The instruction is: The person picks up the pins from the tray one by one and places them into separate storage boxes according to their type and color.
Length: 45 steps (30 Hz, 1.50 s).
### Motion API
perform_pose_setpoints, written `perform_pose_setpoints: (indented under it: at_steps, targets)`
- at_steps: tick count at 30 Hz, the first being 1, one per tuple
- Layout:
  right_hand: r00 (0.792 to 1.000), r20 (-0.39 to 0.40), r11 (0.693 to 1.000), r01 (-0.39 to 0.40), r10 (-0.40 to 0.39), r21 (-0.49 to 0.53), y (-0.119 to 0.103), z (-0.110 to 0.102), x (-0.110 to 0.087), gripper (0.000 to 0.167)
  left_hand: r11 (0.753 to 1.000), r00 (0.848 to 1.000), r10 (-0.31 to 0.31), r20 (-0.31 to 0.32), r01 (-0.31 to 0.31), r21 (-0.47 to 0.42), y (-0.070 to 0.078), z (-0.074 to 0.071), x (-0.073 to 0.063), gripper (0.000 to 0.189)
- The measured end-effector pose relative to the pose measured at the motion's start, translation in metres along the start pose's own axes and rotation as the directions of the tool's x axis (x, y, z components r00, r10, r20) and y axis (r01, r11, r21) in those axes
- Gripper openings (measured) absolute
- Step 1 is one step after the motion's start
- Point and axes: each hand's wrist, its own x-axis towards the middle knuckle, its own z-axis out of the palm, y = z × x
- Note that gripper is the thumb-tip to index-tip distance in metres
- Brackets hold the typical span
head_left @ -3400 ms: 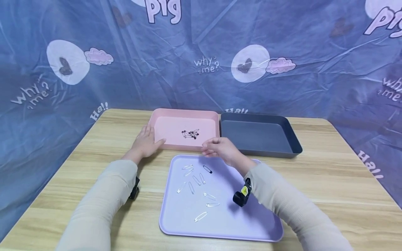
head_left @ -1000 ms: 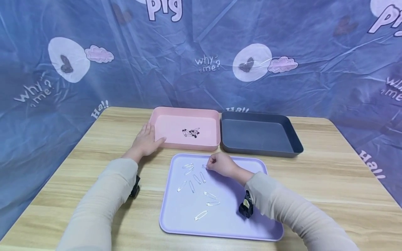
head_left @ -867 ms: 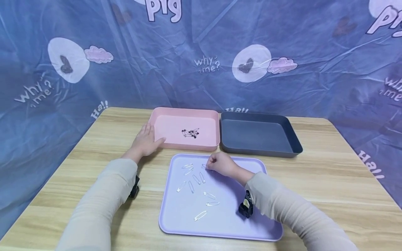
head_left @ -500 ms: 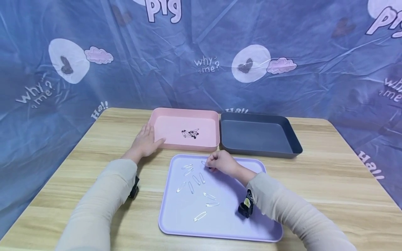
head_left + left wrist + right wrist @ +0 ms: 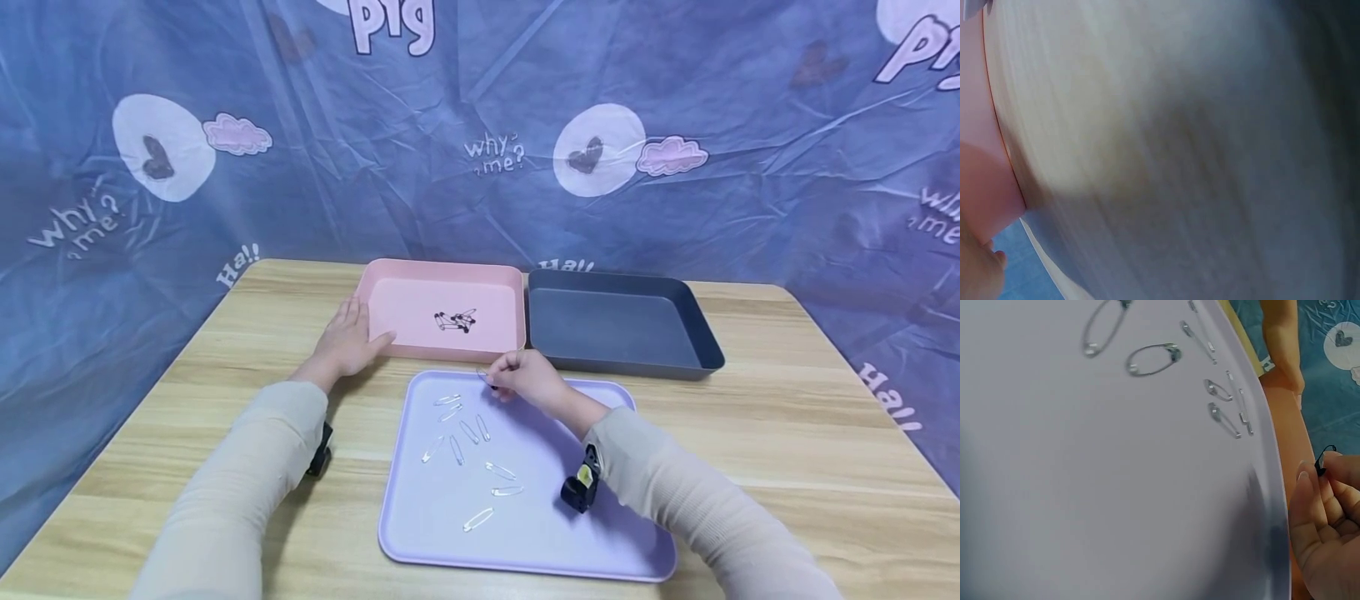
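1. Black pin (image 5: 1320, 469): it is sitting in the fingertips of the right hand (image 5: 531, 379), just above the far rim of the purple tray (image 5: 570, 546) and near the pink tray (image 5: 397, 308).
2. Thumb and forefinger are pinching the pin narrowly at its dark end, leaving the wire loop poking out beyond them; such a thin thing is probably calling for a fingertip hold rather than a fist.
3. Left hand (image 5: 347, 337) is resting on the left side of the pink tray, its thumb lying over the near rim and its fingers spreading along the left wall. It is holding no pin, and is likely keeping the light tray from sliding.
4. Several black pins (image 5: 465, 327) are lying in a small heap in the pink tray, right of its middle, apparently being kept apart from the silver ones.
5. Silver pins (image 5: 478, 520) are lying scattered on the purple tray, mostly toward its left half; the gaps between many of them are probably making single pickups easier.
6. Dark grey tray (image 5: 615, 325) is standing just right of the pink one, both perhaps being placed for easy reach.
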Motion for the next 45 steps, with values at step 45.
perform_pose_setpoints:
  at_steps: [45]
  targets:
    - [0.995,-0.089,0.981,-0.032,0.050,0.190,-0.031,0.003,0.074,0.017,1.000,1.000,0.002,-0.004,-0.002,0.007,0.000,0.000,0.002,0.083]
